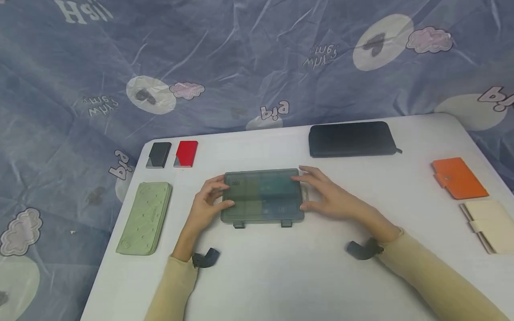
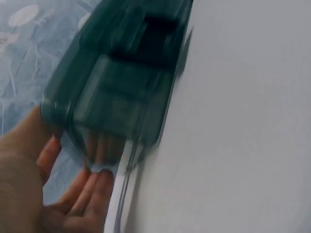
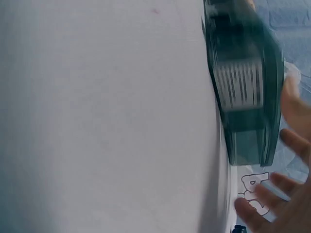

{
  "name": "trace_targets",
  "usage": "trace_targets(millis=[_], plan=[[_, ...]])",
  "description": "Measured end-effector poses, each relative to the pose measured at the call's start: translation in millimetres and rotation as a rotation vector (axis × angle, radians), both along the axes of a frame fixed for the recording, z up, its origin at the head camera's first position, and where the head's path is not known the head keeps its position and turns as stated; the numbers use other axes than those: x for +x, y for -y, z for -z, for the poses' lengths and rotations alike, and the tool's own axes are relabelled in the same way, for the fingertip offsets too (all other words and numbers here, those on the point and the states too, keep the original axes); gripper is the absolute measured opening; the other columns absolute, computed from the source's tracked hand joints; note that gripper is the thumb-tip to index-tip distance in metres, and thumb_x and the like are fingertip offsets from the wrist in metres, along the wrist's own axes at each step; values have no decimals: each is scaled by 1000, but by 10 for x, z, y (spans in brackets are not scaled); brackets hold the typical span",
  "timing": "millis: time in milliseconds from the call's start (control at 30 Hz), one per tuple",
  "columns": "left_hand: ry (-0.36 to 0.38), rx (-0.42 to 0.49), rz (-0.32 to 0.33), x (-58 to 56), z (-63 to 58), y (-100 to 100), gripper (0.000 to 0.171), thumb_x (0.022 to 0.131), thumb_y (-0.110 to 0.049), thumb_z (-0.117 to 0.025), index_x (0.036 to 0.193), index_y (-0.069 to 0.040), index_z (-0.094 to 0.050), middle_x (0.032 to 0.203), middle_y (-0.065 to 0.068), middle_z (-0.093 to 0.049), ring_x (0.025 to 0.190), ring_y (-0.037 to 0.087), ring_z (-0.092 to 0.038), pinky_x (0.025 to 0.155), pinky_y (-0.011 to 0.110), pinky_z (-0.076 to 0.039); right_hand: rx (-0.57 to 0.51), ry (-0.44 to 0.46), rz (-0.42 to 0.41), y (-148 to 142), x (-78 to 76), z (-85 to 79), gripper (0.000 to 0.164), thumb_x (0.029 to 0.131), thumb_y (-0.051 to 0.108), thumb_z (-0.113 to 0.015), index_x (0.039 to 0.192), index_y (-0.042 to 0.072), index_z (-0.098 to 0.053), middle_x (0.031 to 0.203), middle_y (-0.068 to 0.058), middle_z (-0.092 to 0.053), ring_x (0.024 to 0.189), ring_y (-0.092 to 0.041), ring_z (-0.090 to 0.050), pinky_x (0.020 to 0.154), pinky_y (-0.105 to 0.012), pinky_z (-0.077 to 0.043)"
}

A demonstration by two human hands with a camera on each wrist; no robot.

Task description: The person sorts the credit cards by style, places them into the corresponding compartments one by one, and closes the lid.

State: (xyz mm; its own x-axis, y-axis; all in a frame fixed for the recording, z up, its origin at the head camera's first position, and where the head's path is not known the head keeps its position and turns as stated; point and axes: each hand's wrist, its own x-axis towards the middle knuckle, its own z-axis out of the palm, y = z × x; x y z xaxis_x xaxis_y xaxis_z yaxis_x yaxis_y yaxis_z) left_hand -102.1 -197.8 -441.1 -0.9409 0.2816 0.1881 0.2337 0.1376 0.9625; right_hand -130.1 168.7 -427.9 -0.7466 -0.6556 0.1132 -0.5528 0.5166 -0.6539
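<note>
A translucent dark green plastic case (image 1: 262, 196) lies lid up on the white table, its two latches facing me. My left hand (image 1: 206, 203) is at its left end, thumb and fingertips overlapping the lid's edge, fingers loosely bent. In the left wrist view, the fingers (image 2: 90, 194) are just below the end of the blurred case (image 2: 121, 97). My right hand (image 1: 327, 194) is at the right end, index fingertip near the far corner and thumb by the side. The right wrist view has those fingers (image 3: 277, 199) spread, several of them apart from the case, which bears a striped label (image 3: 239, 85).
Behind the case lies a black zip wallet (image 1: 353, 139). A green wallet (image 1: 145, 218), a black card case (image 1: 159, 154) and a red card case (image 1: 186, 153) are on the left. An orange card holder (image 1: 462, 178) and a cream one (image 1: 494, 225) lie near the right edge.
</note>
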Motion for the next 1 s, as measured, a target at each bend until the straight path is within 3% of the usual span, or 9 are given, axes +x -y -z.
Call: trace_targets(millis=[100, 200, 400, 633, 767, 1000], plan=[[-64, -54, -49, 11, -41, -56, 36, 76, 1, -73, 108, 9, -59, 141, 23, -32, 129, 37, -38, 104, 35, -38, -45, -106, -48, 5, -12, -10, 54, 84, 31, -69, 133, 21, -50, 151, -7, -26, 139, -31, -22, 104, -58, -26], [-48, -106, 1, 29, -67, -62, 43, 77, 0, -73, 116, 8, -56, 146, 21, -24, 134, 36, -31, 108, 41, -33, -44, -117, -131, 14, 24, -14, 47, 87, 27, -66, 132, 20, -53, 152, -8, -25, 142, -32, -15, 105, -60, -23], [44, -167, 170, 60, -120, -6, 73, 74, -2, -76, 136, 2, -39, 153, 14, -3, 141, 30, -14, 112, 54, -16, 50, -87, -169, 45, 62, 5, 77, 77, 45, -72, 143, 23, -37, 156, -7, -11, 143, -33, -1, 101, -67, -23], [-10, -349, 276, 86, -152, -12, 92, 69, 6, -72, 144, -4, -19, 153, 15, 15, 142, 32, 9, 107, 63, -16, 86, -133, -125, 124, 77, 45, 83, 75, 34, -76, 144, 20, -33, 156, -8, -9, 143, -33, 3, 101, -68, -22], [-46, -373, 268, 80, -147, -43, 93, 66, 14, -66, 144, -3, -17, 153, 17, 16, 141, 33, 13, 106, 62, -20, 102, -171, -84, 176, 103, 64, 83, 74, 31, -76, 144, 21, -33, 155, -8, -10, 143, -33, 2, 101, -68, -23], [-46, -356, 221, 79, -130, -50, 92, 64, 15, -68, 143, -3, -23, 154, 17, 12, 142, 34, 8, 105, 59, -23, 105, -210, -34, 244, 145, 103, 88, 72, 32, -78, 145, 23, -31, 155, -9, -10, 143, -34, 1, 99, -68, -24]])
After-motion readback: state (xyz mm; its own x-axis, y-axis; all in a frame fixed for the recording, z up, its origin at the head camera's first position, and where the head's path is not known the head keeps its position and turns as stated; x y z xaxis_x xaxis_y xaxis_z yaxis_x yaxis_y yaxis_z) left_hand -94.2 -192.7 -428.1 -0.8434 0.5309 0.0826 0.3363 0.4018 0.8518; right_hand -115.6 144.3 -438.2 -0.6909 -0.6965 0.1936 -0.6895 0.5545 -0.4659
